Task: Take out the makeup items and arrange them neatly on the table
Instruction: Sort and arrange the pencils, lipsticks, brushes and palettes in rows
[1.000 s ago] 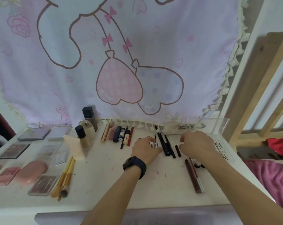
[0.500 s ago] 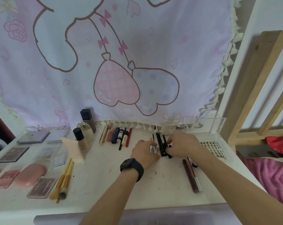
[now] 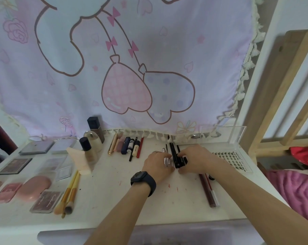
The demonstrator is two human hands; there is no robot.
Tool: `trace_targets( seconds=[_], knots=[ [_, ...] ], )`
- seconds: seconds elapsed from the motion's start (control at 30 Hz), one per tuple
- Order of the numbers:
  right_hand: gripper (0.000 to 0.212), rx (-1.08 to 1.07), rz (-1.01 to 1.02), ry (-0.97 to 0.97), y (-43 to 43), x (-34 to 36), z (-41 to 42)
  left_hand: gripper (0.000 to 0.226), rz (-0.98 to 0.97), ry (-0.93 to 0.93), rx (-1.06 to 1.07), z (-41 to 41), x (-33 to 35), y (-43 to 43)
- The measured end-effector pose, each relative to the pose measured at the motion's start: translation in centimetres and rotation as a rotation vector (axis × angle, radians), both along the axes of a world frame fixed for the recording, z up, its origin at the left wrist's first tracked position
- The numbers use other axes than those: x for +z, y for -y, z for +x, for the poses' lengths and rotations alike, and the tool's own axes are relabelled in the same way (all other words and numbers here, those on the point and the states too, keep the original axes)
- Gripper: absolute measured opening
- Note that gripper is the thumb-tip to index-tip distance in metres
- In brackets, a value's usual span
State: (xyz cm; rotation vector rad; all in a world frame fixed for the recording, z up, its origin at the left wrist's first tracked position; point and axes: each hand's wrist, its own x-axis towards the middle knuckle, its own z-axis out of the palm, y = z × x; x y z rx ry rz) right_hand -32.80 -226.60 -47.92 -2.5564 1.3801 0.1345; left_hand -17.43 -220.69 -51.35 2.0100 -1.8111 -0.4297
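While the black pencils (image 3: 173,152) are lying bunched side by side at the back middle of the white surface (image 3: 114,191), tips pointing toward the curtain (image 3: 132,68), the right hand (image 3: 196,159) is pinching their near ends, its grip clamped on the bundle between thumb and curled fingers. A short black tube (image 3: 182,160) is lying against the bundle under those fingers. Just to the left, the left hand (image 3: 156,165) is resting knuckles up, its grip curled round silver-capped pens (image 3: 167,160) that are poking out between its fingers; the two hands are almost touching. A dark smartwatch (image 3: 143,181) is sitting on the left wrist.

Near the right forearm a dark red lip pencil (image 3: 207,190) is lying lengthwise beside a thinner one. Further right, a clear tray of false lashes (image 3: 232,158) is sitting at the surface's back corner.

Left of the hands, a row of small tubes (image 3: 128,147) is lying parallel, with a gold tube (image 3: 112,146) at its left end and a red pencil (image 3: 140,147) at its right. Beyond these, foundation bottles (image 3: 89,147) are standing upright near a beige makeup sponge (image 3: 79,160). Two yellow-handled brushes (image 3: 70,193) are lying side by side nearer the front edge. At the far left, a pink compact (image 3: 34,187) and several flat palettes (image 3: 45,202) are lying in rows.

A wooden frame (image 3: 282,85) is standing to the right of the surface, and a pink cloth (image 3: 299,190) is lying below it.
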Motion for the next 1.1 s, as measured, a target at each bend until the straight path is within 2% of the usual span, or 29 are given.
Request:
trace_targets(
  seconds=[0.07,0.17,0.27,0.57,0.67,0.73,0.87,0.97,1.1],
  knots=[
    [0.057,0.004,-0.005,-0.018,-0.2,0.0,0.0,0.034,-0.001,0.002,0.005,0.0,-0.1,0.0],
    [0.041,0.016,-0.022,-0.036,-0.2,0.0,0.0,0.034,-0.001,0.004,0.008,0.0,-0.2,0.0],
    [0.035,0.022,-0.033,-0.036,-0.4,0.1,0.0,0.036,-0.009,-0.007,0.005,0.0,-0.3,0.0],
    [0.040,0.017,-0.066,0.000,-1.0,0.3,-0.3,0.047,0.013,-0.019,-0.007,0.4,-0.3,-0.2],
    [0.032,0.012,-0.091,0.007,-1.6,0.7,-0.2,0.044,-0.003,-0.039,-0.019,0.8,-0.1,-0.6],
    [0.026,0.011,-0.126,0.054,-2.4,0.8,-0.2,0.043,-0.029,-0.058,-0.014,1.5,0.0,-1.2],
    [0.034,-0.001,-0.180,0.266,-5.6,-1.0,0.2,0.041,-0.084,-0.049,0.051,4.4,0.1,-2.7],
    [0.039,-0.012,-0.195,0.403,-8.9,-3.7,0.8,0.038,-0.108,0.043,0.120,6.8,-0.1,-3.7],
    [0.039,-0.015,-0.308,0.424,-12.3,-7.3,1.6,0.038,-0.102,0.226,0.147,8.5,-0.5,-4.1]
  ],
)
